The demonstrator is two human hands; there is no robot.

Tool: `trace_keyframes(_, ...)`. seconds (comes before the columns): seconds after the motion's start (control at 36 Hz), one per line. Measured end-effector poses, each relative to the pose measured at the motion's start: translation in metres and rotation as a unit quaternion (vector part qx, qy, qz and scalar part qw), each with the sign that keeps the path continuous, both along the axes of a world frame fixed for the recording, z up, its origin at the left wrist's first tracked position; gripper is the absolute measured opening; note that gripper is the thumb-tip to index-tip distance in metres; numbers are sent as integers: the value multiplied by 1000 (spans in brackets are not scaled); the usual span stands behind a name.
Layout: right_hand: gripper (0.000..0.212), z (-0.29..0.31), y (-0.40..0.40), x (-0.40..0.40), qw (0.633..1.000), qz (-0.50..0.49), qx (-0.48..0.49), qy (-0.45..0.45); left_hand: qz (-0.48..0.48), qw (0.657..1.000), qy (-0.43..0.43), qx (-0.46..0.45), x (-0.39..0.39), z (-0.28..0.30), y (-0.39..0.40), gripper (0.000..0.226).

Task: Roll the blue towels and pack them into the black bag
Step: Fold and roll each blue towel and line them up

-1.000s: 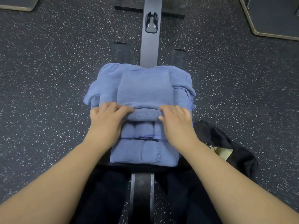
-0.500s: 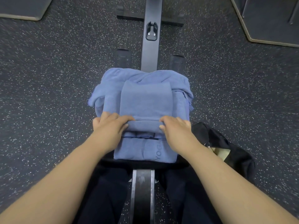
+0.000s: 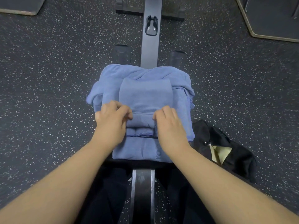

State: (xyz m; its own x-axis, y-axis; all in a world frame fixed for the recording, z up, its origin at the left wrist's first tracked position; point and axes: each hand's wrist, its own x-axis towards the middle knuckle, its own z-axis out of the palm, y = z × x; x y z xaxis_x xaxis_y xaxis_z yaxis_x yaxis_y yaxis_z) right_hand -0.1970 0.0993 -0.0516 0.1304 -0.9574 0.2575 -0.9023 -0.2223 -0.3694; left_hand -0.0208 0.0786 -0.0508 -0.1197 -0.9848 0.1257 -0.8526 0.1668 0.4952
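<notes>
Speckled dark rubber floor (image 3: 48, 94), black padded desk (image 3: 142, 164) carrying the soft blue towel pile (image 3: 145, 92). Left hand (image 3: 111, 123) and right hand (image 3: 169, 125) each grip an end of the half-made roll (image 3: 143, 118); its long axis runs left-right, unrolled cloth lying ahead. Black fabric bag (image 3: 226, 151) sits on the floor, nearer the right hand.

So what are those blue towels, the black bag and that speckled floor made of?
Blue towels: soft matte cloth, likely microfibre or terry, going by the fuzzy surface and limp folds. Black bag: thin dull fabric, perhaps nylon, since it slumps and creases. Floor: probably rubber gym matting, dark with pale flecks.
</notes>
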Motion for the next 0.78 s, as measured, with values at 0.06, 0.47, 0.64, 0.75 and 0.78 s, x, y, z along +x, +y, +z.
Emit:
trace_keyframes(0.06,26,-5,0,1,999,-30,-11,4,-2,1000,-10,9,-1,0,0,25)
trace_keyframes(0.47,38,-13,-4,-4,997,-10,-9,73,-29,994,-92,45,-10,-2,4,48)
trace_keyframes(0.64,38,-11,-7,-6,997,-7,30,64,-28,995,-88,-27,-9,-11,0,35)
trace_keyframes(0.75,32,-8,-10,-6,998,-26,31,44,-39,994,-92,-38,-6,-12,-3,28)
trace_keyframes(0.78,29,-6,-10,-6,998,-30,32,41,-40,994,-92,-33,-5,-12,-4,28)
